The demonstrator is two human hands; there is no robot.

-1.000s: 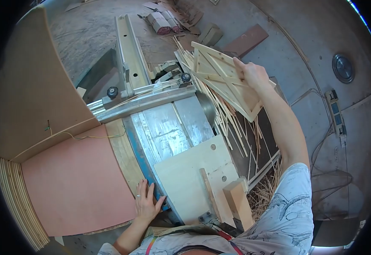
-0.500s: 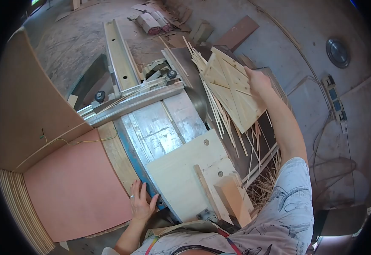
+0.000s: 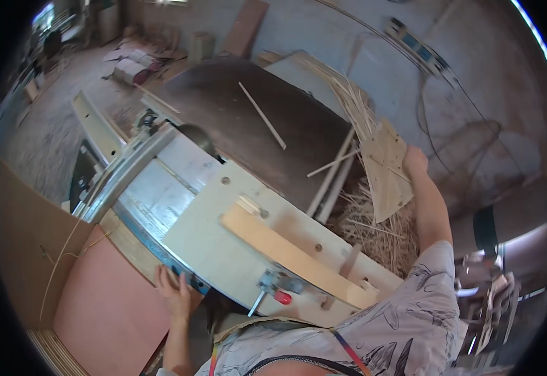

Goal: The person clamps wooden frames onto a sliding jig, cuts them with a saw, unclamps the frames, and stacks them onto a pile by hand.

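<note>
Okay, your right hand [image 3: 416,161] grips wooden panel [image 3: 383,174] beside strips [image 3: 350,100]; hold firm, low. Left hand [image 3: 174,294]: fingers spread near blue rail [image 3: 159,252].

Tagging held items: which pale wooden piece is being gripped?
The flat panel, gripped at its edge by the right hand; the long block beside the red-tipped clamp is in neither hand.

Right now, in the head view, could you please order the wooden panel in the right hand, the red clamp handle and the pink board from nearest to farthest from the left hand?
1. Pink board, just left of the left hand.
2. Red clamp handle, to its right.
3. Wooden panel, far right, in the right hand.
</note>
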